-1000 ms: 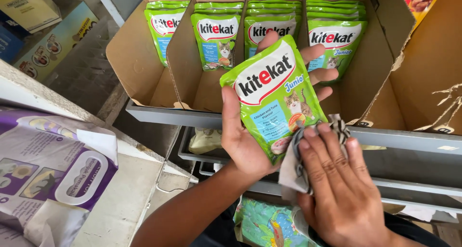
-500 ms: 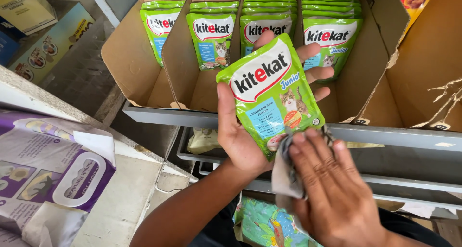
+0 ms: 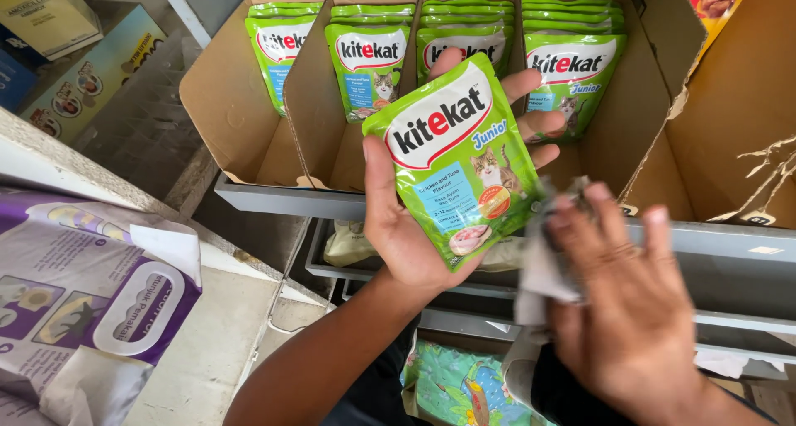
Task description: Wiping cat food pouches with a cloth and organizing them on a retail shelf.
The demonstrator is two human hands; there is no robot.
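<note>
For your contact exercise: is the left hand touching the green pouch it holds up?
Touching. The head view shows the left hand gripping the green pouch, thumb across its front edge, fingers wrapped behind.

The left hand [image 3: 406, 227] holds a pouch [image 3: 460, 156] up in front of a cardboard box [image 3: 240, 119] that sits on a shelf [image 3: 274, 200]. Inside the box, dividers part four rows of pouches [image 3: 369, 53] standing upright side by side. The right hand [image 3: 634, 310], right of the held pouch, presses a cloth [image 3: 539, 268] against its lower edge. A large bag [image 3: 83, 301] lies on the counter [image 3: 207, 351] at far left.
</note>
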